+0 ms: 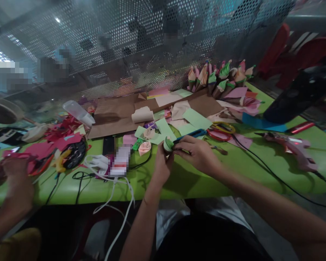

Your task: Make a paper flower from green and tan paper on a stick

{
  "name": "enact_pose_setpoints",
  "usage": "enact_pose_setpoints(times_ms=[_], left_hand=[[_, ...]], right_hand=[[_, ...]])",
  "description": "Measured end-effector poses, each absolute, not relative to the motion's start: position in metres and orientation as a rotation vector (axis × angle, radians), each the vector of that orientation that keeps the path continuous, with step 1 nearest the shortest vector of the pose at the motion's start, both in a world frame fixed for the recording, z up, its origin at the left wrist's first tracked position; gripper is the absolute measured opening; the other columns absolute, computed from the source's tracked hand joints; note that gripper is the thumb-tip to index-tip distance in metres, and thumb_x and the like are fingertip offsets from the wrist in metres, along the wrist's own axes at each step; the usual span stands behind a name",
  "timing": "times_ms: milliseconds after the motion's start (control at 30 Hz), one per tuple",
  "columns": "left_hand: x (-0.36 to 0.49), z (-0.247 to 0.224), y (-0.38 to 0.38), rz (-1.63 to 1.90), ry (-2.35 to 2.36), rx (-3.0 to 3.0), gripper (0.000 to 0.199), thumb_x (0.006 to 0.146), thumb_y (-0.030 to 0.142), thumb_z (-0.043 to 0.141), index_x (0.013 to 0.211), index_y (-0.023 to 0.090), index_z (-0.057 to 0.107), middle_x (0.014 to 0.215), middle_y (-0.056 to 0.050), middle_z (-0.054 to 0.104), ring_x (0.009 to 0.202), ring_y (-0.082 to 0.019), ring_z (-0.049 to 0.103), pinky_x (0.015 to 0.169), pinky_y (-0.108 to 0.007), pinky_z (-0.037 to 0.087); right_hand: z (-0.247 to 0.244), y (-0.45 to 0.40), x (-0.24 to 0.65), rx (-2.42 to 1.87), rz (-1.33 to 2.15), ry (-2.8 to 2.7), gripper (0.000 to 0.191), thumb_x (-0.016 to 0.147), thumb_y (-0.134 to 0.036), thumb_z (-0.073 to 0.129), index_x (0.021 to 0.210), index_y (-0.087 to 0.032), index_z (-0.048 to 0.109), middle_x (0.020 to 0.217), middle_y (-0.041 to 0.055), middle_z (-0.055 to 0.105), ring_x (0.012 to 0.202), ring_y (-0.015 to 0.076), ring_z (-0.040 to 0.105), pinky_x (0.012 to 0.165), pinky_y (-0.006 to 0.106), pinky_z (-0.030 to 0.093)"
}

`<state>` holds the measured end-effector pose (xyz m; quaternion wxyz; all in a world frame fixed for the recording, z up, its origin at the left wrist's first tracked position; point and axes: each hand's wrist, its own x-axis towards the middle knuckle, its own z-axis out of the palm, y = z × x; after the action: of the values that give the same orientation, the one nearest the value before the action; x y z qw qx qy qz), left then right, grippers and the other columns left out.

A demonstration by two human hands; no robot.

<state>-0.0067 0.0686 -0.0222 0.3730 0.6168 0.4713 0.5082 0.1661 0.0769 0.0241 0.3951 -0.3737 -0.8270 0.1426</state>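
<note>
A small green paper flower (168,144), rolled into a swirl, is held above the table in front of me. My left hand (163,165) is closed around its lower part, so its base is hidden. From the right, the fingertips of my right hand (199,154) pinch at the flower's side; whether they hold a separate small piece I cannot make out. Just beyond the hands lie light green paper sheets (197,119), a blue cutter (194,134) and a pale pink paper swirl (145,148).
Finished paper cones (224,78) stand at the back right. A pink glue gun (295,146), its cord trailing off the edge, and a dark bottle (290,98) are right. Scissors (221,130), a phone (121,161) and white cables lie nearer. Another person's hand (16,170) works at left.
</note>
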Motion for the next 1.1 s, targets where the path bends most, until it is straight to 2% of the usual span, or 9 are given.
enact_pose_setpoints(times_ms=[200,367,533,767,1000,1100], left_hand=[[-0.005,-0.01,0.065,1.189,1.275,1.767,0.041,0.092,0.026,0.058,0.131,0.022,0.047,0.102,-0.005,0.063,0.081,-0.016,0.058,0.078,-0.029,0.048],[-0.004,-0.008,0.063,1.195,1.359,1.833,0.04,0.091,0.023,0.057,0.13,0.019,0.046,0.112,-0.009,0.062,0.095,-0.02,0.059,0.086,-0.033,0.047],[-0.004,-0.008,0.064,1.114,1.375,1.803,0.035,0.09,0.026,0.057,0.123,0.019,0.049,0.112,-0.01,0.061,0.105,-0.024,0.058,0.093,-0.038,0.045],[-0.004,-0.005,0.064,1.07,1.305,1.744,0.032,0.088,0.023,0.055,0.119,0.019,0.048,0.107,-0.007,0.058,0.103,-0.023,0.056,0.096,-0.039,0.044],[-0.006,-0.004,0.059,1.076,1.148,1.555,0.035,0.092,0.04,0.054,0.122,0.021,0.049,0.113,-0.005,0.061,0.11,-0.023,0.055,0.104,-0.036,0.042],[-0.004,-0.006,0.059,1.107,1.106,1.437,0.048,0.09,0.053,0.058,0.126,0.022,0.05,0.121,-0.006,0.061,0.117,-0.023,0.054,0.107,-0.035,0.04]], right_hand=[[0.021,0.076,0.167,-0.966,0.313,-2.017,0.012,0.092,-0.017,0.063,0.086,-0.02,0.073,0.086,0.006,0.069,0.078,0.0176,0.067,0.067,0.026,0.048],[0.016,0.077,0.166,-0.963,0.328,-1.902,0.012,0.091,-0.015,0.062,0.084,-0.02,0.071,0.081,0.0041,0.071,0.072,0.0165,0.066,0.063,0.025,0.048],[0.016,0.079,0.168,-0.969,0.38,-1.93,0.013,0.09,-0.014,0.062,0.083,-0.02,0.071,0.081,0.0038,0.072,0.072,0.0164,0.067,0.063,0.024,0.048],[0.018,0.079,0.17,-0.933,0.375,-1.959,0.011,0.091,-0.015,0.064,0.083,-0.019,0.071,0.08,0.0044,0.071,0.073,0.0166,0.067,0.062,0.024,0.047],[0.018,0.08,0.171,-0.944,0.417,-1.948,0.008,0.089,-0.017,0.068,0.082,-0.02,0.068,0.08,0.0031,0.068,0.073,0.0159,0.063,0.063,0.024,0.045],[0.018,0.08,0.17,-0.917,0.389,-1.986,0.009,0.088,-0.012,0.067,0.081,-0.019,0.066,0.08,0.0033,0.068,0.072,0.0156,0.063,0.062,0.024,0.043]])
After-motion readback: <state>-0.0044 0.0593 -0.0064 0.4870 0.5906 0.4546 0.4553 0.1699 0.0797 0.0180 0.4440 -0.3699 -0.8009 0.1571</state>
